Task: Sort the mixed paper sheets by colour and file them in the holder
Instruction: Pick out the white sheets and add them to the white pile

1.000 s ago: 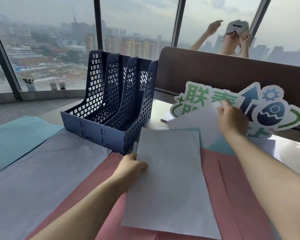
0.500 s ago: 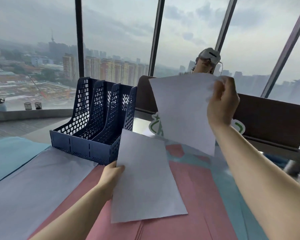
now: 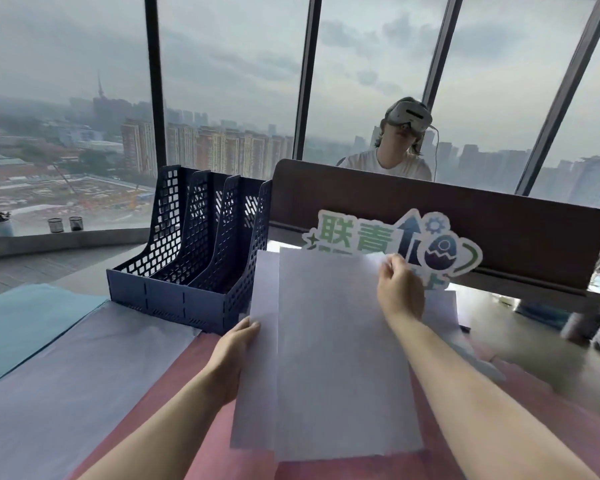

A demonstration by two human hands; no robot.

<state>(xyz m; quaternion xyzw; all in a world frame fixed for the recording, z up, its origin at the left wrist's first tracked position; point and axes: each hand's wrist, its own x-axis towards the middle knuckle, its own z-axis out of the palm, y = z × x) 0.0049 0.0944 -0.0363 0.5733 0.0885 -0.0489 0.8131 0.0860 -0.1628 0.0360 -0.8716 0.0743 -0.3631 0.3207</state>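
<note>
Right hand lowered second white sheet onto left hand's sheet, both pinching

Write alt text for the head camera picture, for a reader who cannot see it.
A person's right hand lays a white sheet onto another white sheet held by the left hand above pink paper. A blue file holder stands empty behind, by large windows.
</note>
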